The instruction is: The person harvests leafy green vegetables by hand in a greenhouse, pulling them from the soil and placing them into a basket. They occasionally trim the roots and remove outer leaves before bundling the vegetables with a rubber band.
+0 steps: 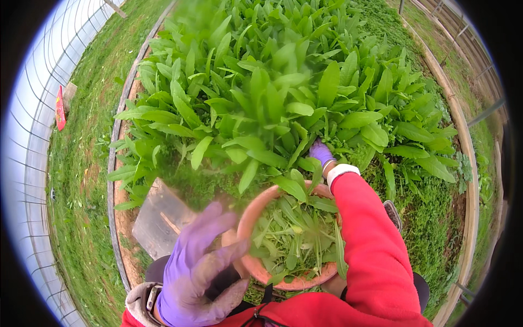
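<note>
Our right hand [322, 153] was nearer, tucked in green plants [329, 84]; we couldn't tell its grip. One long leaf [298, 151] stood at its nine o'clock, tip toward one o'clock. Our left hand [190, 272] hung spread

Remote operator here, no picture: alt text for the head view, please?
A purple-gloved right hand reaches in among leafy green plants, its fingertips hidden. The left hand, also gloved, is blurred and open beside an orange-brown tub of loose leaves.
</note>
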`<action>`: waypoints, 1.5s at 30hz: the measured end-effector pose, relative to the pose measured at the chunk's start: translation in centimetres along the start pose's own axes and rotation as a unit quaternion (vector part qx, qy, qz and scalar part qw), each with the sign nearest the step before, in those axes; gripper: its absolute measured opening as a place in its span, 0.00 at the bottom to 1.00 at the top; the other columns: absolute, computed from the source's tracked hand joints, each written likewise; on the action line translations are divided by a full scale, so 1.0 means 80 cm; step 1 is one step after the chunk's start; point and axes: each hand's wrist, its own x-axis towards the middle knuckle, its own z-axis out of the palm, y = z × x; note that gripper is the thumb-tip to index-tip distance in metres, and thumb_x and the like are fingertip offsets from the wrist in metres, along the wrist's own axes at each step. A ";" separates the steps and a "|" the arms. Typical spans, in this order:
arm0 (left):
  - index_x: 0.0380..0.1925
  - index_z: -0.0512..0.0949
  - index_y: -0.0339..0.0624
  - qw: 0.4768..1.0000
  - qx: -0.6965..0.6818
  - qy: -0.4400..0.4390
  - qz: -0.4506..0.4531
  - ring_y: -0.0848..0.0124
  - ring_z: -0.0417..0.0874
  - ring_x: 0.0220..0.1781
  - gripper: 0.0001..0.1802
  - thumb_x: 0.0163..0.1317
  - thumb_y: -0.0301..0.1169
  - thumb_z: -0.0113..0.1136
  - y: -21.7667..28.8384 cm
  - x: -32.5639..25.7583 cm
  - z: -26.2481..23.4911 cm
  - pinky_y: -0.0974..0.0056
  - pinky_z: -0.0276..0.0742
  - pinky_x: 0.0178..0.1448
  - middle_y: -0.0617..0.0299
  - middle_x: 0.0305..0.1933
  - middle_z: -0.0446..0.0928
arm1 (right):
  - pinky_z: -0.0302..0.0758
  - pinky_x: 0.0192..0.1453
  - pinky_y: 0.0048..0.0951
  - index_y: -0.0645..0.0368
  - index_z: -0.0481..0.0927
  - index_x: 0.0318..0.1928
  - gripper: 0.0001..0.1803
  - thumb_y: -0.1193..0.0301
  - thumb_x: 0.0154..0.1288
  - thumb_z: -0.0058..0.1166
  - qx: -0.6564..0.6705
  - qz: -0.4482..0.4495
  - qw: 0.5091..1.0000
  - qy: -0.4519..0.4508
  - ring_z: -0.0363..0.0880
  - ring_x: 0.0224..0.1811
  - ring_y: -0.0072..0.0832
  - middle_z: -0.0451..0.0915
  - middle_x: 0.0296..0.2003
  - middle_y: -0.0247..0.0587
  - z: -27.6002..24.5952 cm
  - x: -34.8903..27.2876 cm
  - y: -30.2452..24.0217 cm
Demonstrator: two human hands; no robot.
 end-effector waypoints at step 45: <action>0.54 0.78 0.34 0.989 -0.082 0.120 0.005 0.51 0.77 0.61 0.23 0.61 0.33 0.65 -0.028 -0.024 0.053 0.54 0.70 0.67 0.45 0.57 0.77 | 0.73 0.62 0.27 0.63 0.77 0.61 0.23 0.62 0.72 0.55 0.599 -0.256 0.748 -0.128 0.78 0.53 0.24 0.82 0.52 0.38 -0.275 -0.350 -0.122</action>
